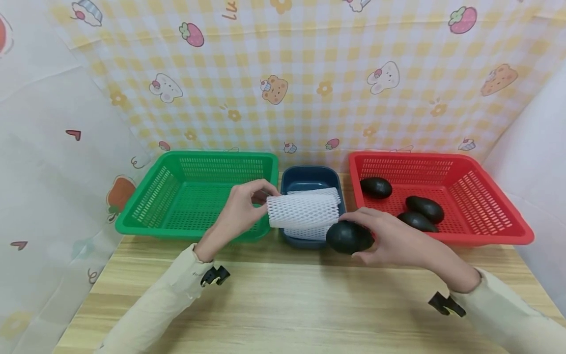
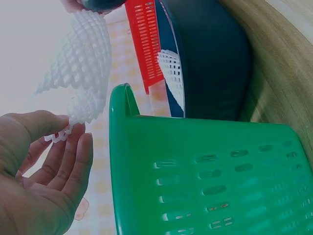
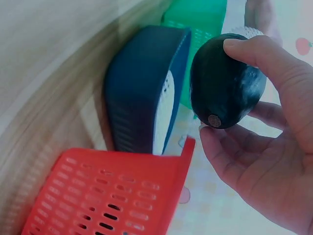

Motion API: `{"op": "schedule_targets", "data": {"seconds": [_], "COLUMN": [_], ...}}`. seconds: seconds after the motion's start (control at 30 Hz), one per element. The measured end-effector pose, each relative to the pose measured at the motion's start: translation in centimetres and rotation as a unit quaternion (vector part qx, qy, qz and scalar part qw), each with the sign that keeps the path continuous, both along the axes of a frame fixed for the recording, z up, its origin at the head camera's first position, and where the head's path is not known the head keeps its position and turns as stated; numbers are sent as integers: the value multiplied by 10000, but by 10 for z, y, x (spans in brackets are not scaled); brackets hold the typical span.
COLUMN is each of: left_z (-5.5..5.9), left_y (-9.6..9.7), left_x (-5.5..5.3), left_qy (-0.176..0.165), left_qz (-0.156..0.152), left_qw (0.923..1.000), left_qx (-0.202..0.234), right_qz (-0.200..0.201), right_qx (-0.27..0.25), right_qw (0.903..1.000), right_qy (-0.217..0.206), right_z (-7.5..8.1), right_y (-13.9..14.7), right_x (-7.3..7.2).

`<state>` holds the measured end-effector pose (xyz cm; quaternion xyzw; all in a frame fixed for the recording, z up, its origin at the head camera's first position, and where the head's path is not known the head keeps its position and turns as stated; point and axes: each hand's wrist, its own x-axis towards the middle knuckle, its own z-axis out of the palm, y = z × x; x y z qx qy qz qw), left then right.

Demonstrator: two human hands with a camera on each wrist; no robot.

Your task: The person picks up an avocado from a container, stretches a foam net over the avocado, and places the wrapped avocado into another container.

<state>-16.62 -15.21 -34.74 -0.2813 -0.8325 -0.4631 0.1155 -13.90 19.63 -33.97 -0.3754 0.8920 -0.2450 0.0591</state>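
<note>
Along the near edge of the scene, a bare stretch of pale wooden worktop [image 1: 283, 305] lies below the person's two cream sleeves [image 1: 170, 290], each with a black clip-like piece [image 1: 215, 276] at the wrist. Just beyond, the right hand [image 1: 393, 241] grips a dark avocado [image 1: 348, 237], thumb on one side and fingers on the other. Level with it, the left hand [image 1: 243, 204] pinches one end of a white foam net [image 1: 302, 211] between thumb and fingertips. The avocado is at the net's other end but outside it; whether the two touch cannot be told.

Beneath the raised net sits a navy tub [image 1: 309, 178] with more foam nets [image 1: 309, 234] in it. To its right, a red basket [image 1: 482, 239] holds three unwrapped avocados [image 1: 425, 209]; to its left stands a green basket [image 1: 199, 201]. Behind everything hangs a yellow-checked cloth [image 1: 265, 128] with cartoon prints.

The work looks to be at an early point: net and fruit are both picked up, but the fitting appears not yet done. No netted avocado shows anywhere, and the three in the red basket seem left to handle.
</note>
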Motion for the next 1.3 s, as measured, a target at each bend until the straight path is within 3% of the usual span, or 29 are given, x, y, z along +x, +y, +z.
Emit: {"op": "schedule_targets", "data": {"seconds": [0.4, 0.83, 1.3], "left_z": [-2, -7, -8], "left_y": [-1, -1, 0], "left_x": [0, -1, -2], "left_qy": [27, 44, 1], "left_qz": [7, -36, -73], "left_qw": [10000, 10000, 10000], "left_qx": [21, 37, 59], "right_qz": [-58, -80, -7], "right_qx": [-18, -354, -524], "right_qw": [9982, 9980, 9955], "right_qy": [595, 520, 795], "right_z": [11, 8, 2], "right_y": [17, 24, 30], "right_x": [-11, -19, -26]}}
